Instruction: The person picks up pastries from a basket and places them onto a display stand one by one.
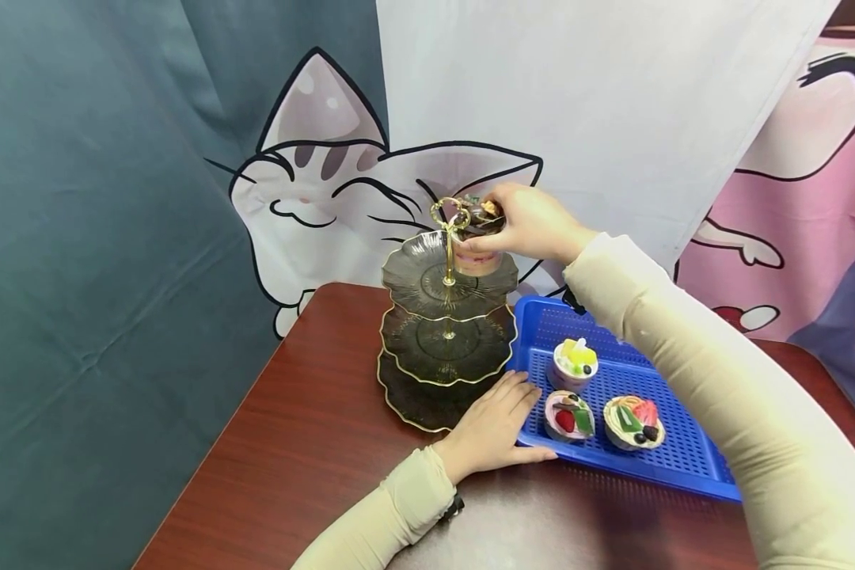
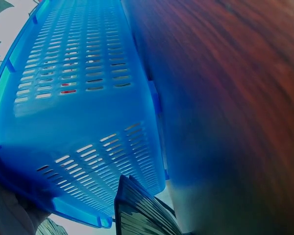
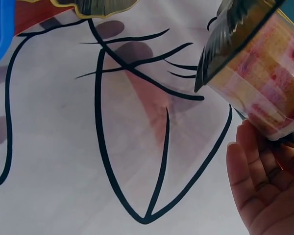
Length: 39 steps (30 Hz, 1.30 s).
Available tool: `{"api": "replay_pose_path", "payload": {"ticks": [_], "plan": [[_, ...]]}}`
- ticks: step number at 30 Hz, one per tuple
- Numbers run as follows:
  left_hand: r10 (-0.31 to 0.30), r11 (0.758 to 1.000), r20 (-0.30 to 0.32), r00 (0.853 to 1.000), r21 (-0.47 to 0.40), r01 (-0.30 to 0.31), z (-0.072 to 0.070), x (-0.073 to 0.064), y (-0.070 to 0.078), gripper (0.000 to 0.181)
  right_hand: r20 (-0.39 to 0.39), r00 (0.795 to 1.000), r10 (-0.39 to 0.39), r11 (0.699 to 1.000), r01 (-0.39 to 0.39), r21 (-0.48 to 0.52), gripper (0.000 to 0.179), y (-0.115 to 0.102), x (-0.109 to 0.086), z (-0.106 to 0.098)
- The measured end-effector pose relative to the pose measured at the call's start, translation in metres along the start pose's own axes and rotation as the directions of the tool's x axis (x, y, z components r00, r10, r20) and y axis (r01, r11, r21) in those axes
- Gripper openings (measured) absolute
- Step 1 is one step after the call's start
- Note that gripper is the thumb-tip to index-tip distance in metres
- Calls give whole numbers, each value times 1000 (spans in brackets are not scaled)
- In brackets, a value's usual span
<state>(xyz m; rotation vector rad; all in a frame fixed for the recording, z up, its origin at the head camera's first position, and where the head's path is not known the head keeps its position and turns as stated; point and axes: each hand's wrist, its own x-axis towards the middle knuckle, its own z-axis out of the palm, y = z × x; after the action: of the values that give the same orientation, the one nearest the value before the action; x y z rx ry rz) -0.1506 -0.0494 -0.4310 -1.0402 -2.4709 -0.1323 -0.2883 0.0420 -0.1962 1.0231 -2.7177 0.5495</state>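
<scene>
A clear dessert cup (image 1: 477, 263) with pink and yellow layers and a dark chocolate-looking topping is at the right back of the top plate (image 1: 416, 277) of a three-tier stand. My right hand (image 1: 534, 222) grips it by its upper part, thumb in front. In the right wrist view the plate's edge overlaps the cup (image 3: 279, 73), and whether its base touches the plate I cannot tell. Lower down, my left hand (image 1: 488, 427) rests with extended fingers on the near left corner of a blue basket tray (image 1: 677, 475).
Inside the tray are a fruit-topped cup (image 1: 573, 368), a pink tart (image 1: 568, 416) and a cream tart (image 1: 632, 424) with strawberry. The stand's gold ring handle (image 1: 449, 212) rises beside the held cup. A cartoon-cat cloth (image 1: 306, 182) hangs behind the brown table (image 1: 285, 427).
</scene>
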Motion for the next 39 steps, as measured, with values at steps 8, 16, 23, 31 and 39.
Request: {"api": "replay_pose_path", "payload": {"ticks": [8, 16, 23, 31, 39], "plan": [[9, 1000, -4, 1000, 5, -9, 0, 1, 1, 83, 0, 1000, 27, 1000, -27, -1, 47, -1, 2, 5], [18, 1000, -10, 1000, 14, -18, 0, 2, 2, 82, 7, 999, 48, 999, -47, -15, 51, 0, 3, 5], [9, 1000, 5, 1000, 16, -9, -1, 3, 2, 83, 18, 999, 40, 999, -40, -24, 50, -1, 2, 2], [5, 1000, 7, 1000, 11, -5, 0, 1, 1, 82, 16, 1000, 20, 999, -20, 25, 46, -2, 3, 2], [0, 1000, 17, 1000, 4, 0, 0, 0, 0, 82, 53, 997, 55, 997, -58, 54, 57, 2, -1, -1]]}}
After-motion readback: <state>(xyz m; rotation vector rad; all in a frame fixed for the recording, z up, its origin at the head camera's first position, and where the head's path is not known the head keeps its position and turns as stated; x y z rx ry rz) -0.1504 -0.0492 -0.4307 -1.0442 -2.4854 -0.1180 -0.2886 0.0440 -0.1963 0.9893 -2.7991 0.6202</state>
